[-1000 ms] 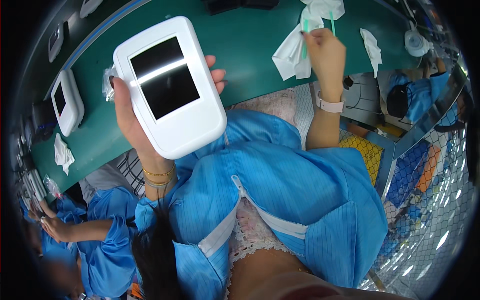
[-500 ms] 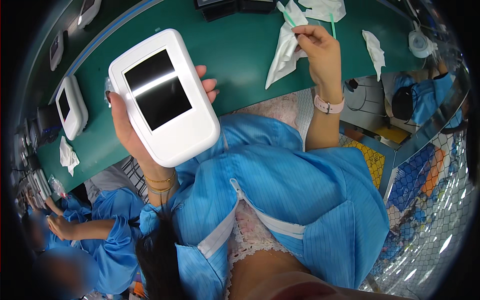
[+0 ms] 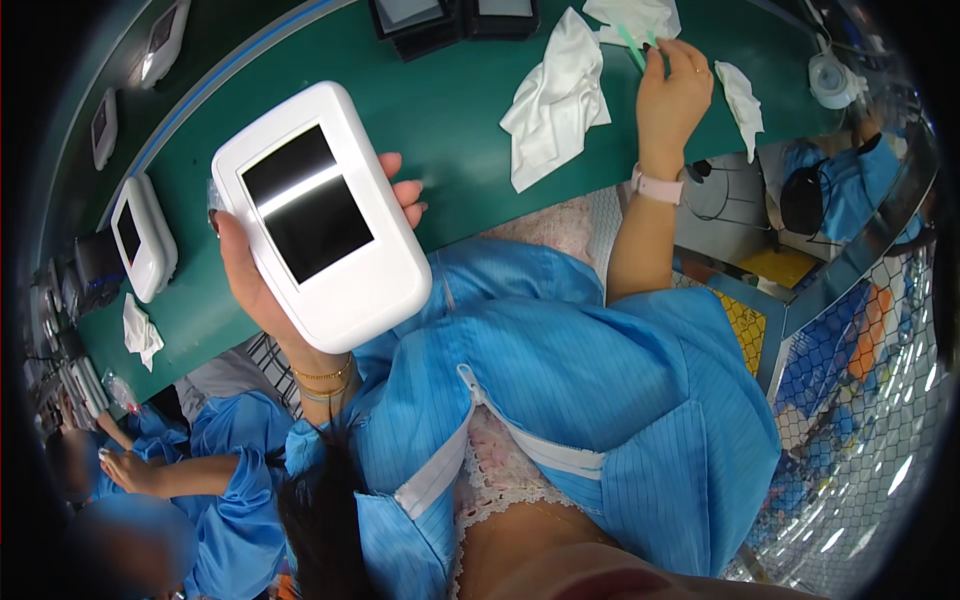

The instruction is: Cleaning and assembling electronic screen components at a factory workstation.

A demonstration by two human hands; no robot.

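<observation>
My left hand [image 3: 262,270] is wrapped round a white handheld device [image 3: 365,285] with rounded corners and a dark screen, raised face up above the green bench. The thumb lies along its left side, and fingertips show at its right. At the far right, my right hand [image 3: 676,105] has its fingers closed on a thin green stick [image 3: 632,45] over a white cloth [image 3: 615,12]. A second green stick shows partly beside the fingertips. Left of that hand, a larger crumpled white cloth [image 3: 560,105] lies on the bench.
Black trays [image 3: 450,28] stand at the bench's far edge. Another white device [image 3: 143,240] and a cloth [image 3: 142,332] lie at left; a narrow cloth [image 3: 740,108] and a round white fixture [image 3: 830,80] are at right. A co-worker in blue [image 3: 235,480] sits at lower left.
My right hand has moved right and slightly away, from the larger cloth to the cloth behind, bringing the green stick along. The larger cloth now lies spread wider. The device has dipped slightly toward me.
</observation>
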